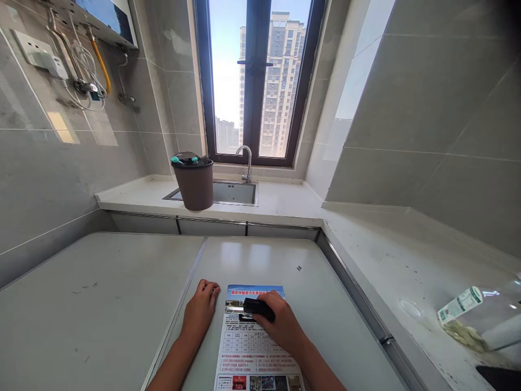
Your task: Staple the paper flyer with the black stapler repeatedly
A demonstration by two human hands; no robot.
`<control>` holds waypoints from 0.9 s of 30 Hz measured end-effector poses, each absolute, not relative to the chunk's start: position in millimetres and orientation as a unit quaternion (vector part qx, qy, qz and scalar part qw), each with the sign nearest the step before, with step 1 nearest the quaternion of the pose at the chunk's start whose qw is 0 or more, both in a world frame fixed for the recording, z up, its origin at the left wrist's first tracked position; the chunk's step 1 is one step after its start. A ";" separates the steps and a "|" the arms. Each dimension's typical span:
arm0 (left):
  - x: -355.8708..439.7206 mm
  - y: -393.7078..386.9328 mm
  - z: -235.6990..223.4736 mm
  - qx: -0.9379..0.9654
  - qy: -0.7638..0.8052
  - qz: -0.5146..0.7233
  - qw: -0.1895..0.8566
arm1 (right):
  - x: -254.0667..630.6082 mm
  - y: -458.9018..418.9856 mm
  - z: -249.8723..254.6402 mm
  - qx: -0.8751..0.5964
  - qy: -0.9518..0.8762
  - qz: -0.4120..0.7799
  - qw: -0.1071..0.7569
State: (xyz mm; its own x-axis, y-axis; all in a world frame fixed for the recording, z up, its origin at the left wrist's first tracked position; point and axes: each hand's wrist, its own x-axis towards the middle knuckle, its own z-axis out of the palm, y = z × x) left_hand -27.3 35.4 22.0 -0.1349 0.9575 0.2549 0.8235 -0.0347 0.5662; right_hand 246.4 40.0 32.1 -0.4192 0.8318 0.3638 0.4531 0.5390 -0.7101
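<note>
A black stapler (254, 307) with a shiny metal part at its left end is gripped in my right hand (280, 323), fingers over its right end. It is over the upper part of a printed sheet (240, 347) with a blue header, tables and small photos along its lower edge. Left of the sheet, my left hand (202, 305) rests on the white tabletop (130, 304), its fingers curled in and apart from the paper. Nothing shows in those fingers. Small dark bits that look like staples (299, 267) lie on the tabletop beyond the sheet, to the right.
A brown bucket (193, 187) with a black liner stands at the edge of the sink (236, 193), near a faucet (247, 163). On the right counter (366, 250) sits a clear container (496, 309) beside a green-and-white carton (459, 305). A water heater (101, 19) hangs upper left.
</note>
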 end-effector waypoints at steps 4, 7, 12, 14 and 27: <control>-26.3 34.7 26.0 0.668 0.644 0.342 0.149 | 246.1 39.8 30.3 -0.404 -0.797 0.260 0.366; -24.6 32.8 30.3 0.685 0.621 0.341 0.170 | 246.0 39.4 30.6 -0.402 -0.799 0.261 0.364; -22.7 29.8 35.0 0.700 0.603 0.338 0.179 | 246.0 39.7 31.6 -0.400 -0.799 0.264 0.364; -22.7 29.4 34.8 0.702 0.602 0.337 0.177 | 245.9 39.9 31.4 -0.398 -0.799 0.267 0.364; -22.4 27.9 44.8 0.708 0.536 0.394 0.238 | 246.0 39.9 34.3 -0.401 -0.798 0.270 0.361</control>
State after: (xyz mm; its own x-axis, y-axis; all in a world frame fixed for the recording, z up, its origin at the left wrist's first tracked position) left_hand -22.4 27.9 44.8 0.1152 0.9459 0.3034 0.5705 -0.3130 0.7593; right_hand 246.0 39.9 34.3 -0.4182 0.8343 0.3593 0.4455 0.5331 -0.7193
